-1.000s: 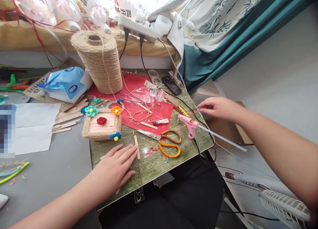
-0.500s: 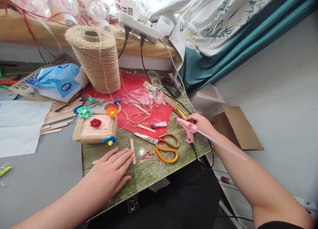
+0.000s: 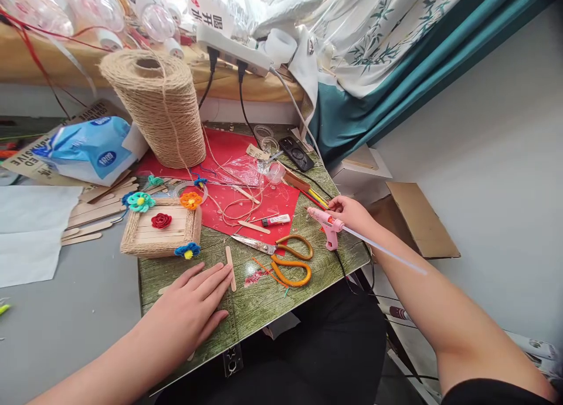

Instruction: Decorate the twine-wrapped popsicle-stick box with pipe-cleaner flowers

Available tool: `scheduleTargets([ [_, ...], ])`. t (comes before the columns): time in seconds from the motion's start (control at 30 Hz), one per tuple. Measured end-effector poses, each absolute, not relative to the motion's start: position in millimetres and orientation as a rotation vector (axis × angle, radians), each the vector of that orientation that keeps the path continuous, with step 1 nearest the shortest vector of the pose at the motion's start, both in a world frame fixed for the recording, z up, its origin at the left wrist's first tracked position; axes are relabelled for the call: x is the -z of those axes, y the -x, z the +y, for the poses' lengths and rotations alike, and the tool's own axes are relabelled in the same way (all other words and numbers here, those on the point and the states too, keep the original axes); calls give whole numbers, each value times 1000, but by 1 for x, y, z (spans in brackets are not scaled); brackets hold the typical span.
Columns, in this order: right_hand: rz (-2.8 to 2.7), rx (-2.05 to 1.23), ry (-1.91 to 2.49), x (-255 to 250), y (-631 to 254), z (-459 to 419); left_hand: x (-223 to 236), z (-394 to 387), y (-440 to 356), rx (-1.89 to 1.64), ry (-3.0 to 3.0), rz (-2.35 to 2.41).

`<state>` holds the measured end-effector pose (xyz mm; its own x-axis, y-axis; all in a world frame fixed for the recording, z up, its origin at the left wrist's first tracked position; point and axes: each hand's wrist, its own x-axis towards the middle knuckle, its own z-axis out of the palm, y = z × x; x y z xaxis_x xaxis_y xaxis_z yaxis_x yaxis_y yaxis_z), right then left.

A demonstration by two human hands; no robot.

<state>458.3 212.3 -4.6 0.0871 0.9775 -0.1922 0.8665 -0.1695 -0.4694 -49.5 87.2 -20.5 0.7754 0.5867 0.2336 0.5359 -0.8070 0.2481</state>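
My left hand lies flat on the green wood-patterned board, fingers stretched out. Its fingertips touch a small craft stick. Another stick lies partly hidden under this hand. Beyond it sits a craft-stick frame edged with twine, bearing a red rose and yarn flowers. My right hand is at the board's right edge, fingers curled by the ends of pencils; what they grip is hidden. In front of it stands a pink glue gun with a long glue stick. Scissors with orange handles lie between the hands.
A big twine spool stands on red paper at the back. A glue tube, a black phone case and loose sticks lie around. A power strip runs behind; an open cardboard box sits right.
The view has shifted slightly, so things appear a little further left. My left hand stays on the board by the stick. My right hand stays by the pencils, its fingers moved slightly.
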Motion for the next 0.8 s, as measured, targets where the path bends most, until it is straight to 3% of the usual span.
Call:
scheduleTargets([
  [0.2, -1831, -842, 2159, -3, -460, 220, 20, 88, 50, -419, -2842, 883],
  [0.8, -1731, -707, 2045, -20, -455, 189, 24, 88, 51, -442, -2848, 878],
])
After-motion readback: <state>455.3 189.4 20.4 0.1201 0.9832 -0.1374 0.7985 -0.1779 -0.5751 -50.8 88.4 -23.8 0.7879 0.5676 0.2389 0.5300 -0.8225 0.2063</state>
